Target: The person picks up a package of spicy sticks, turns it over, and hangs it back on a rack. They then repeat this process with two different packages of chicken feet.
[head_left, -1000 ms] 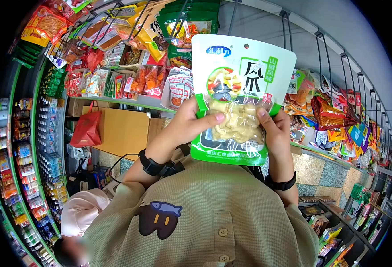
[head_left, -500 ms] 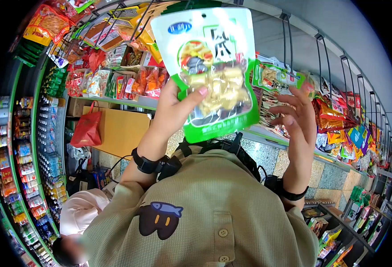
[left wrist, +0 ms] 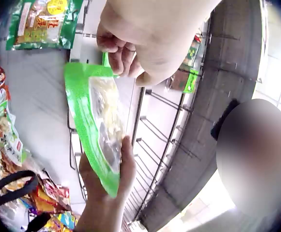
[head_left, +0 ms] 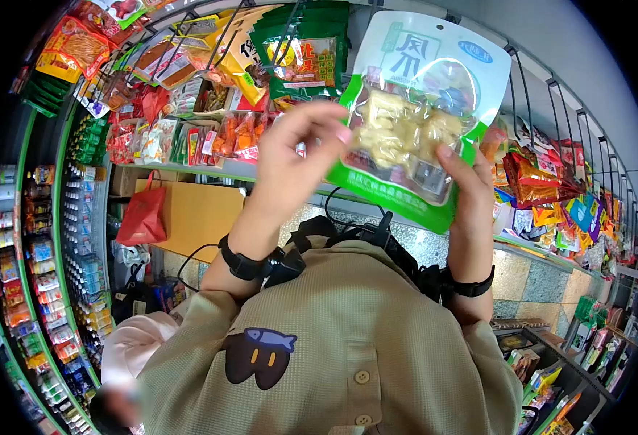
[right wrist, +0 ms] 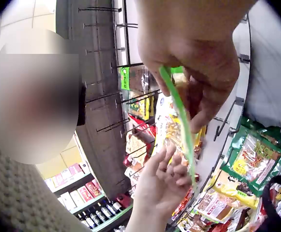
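One pack [head_left: 406, 134] partly hides the right hand [head_left: 473, 196] gripping it, the left hand [head_left: 290, 156] loosely curled and empty.

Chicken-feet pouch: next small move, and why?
Probably close the left hand's thumb and fingers on the left edge of the chicken-feet pouch. Only the right hand grips it, on the opposite side, and the pouch leans; the left hand is right by that edge, fingers loosely curled, holding nothing, so a second grip should steady it.
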Action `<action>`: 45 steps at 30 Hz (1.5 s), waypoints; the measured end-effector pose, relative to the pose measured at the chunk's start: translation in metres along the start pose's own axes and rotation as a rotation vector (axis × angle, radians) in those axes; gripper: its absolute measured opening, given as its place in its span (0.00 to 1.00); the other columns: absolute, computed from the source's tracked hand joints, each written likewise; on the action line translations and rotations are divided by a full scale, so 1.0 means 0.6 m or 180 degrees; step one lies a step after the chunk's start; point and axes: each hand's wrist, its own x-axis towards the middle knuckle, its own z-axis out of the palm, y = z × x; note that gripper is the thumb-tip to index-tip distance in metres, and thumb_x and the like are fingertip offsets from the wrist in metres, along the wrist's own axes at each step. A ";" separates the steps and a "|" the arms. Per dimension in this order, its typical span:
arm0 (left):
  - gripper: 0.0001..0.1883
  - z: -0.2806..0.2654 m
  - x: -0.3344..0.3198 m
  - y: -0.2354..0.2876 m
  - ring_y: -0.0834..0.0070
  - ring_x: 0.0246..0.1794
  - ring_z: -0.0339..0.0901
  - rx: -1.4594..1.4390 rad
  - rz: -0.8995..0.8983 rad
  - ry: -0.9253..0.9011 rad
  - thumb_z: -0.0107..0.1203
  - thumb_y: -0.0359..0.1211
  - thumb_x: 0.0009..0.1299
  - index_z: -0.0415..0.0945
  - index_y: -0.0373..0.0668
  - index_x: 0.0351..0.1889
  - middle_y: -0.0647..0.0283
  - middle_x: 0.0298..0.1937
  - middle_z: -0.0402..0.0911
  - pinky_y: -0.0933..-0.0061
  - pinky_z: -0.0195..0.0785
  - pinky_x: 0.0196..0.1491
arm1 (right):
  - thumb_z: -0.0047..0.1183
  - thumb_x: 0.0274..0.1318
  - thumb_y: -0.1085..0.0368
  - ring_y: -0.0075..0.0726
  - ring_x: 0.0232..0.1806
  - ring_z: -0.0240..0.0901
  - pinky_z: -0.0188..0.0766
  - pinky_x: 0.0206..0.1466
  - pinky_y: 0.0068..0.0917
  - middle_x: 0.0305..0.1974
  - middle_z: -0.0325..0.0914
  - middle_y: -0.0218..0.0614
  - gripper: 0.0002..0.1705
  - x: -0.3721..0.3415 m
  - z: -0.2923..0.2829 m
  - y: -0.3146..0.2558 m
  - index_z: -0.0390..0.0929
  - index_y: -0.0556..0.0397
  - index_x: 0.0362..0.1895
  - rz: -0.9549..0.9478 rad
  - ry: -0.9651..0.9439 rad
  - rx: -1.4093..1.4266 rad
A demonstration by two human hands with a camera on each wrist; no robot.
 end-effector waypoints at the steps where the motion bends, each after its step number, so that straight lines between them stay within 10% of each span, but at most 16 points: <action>1: 0.10 -0.005 0.005 -0.001 0.85 0.31 0.69 -0.0154 -0.0091 0.0062 0.54 0.28 0.59 0.71 0.37 0.39 0.67 0.32 0.74 0.84 0.62 0.32 | 0.52 0.48 0.67 0.32 0.34 0.73 0.72 0.39 0.28 0.36 0.74 0.39 0.17 -0.010 0.006 -0.016 0.69 0.60 0.44 0.0087 -0.0031 0.0180; 8: 0.12 -0.012 -0.005 0.002 0.85 0.27 0.69 -0.1630 -0.1446 -0.0228 0.53 0.36 0.62 0.74 0.35 0.34 0.67 0.28 0.75 0.83 0.62 0.30 | 0.52 0.43 0.68 0.32 0.32 0.74 0.72 0.36 0.27 0.35 0.74 0.40 0.21 -0.016 -0.004 -0.010 0.68 0.61 0.45 0.0364 -0.0232 0.0494; 16: 0.19 0.004 -0.009 0.042 0.81 0.40 0.72 -0.0834 -0.0729 -0.1008 0.56 0.28 0.59 0.69 0.33 0.48 0.62 0.42 0.76 0.79 0.66 0.43 | 0.54 0.43 0.66 0.28 0.33 0.72 0.68 0.38 0.22 0.33 0.76 0.36 0.17 -0.016 -0.019 0.007 0.73 0.61 0.40 0.0272 -0.0167 -0.0029; 45: 0.16 0.004 -0.021 0.032 0.84 0.32 0.70 -0.1129 -0.0404 -0.0614 0.41 0.37 0.69 0.72 0.33 0.40 0.65 0.32 0.76 0.81 0.64 0.35 | 0.50 0.45 0.64 0.31 0.34 0.74 0.69 0.39 0.22 0.35 0.76 0.43 0.22 -0.012 -0.015 0.013 0.70 0.67 0.43 0.0093 -0.0673 0.0276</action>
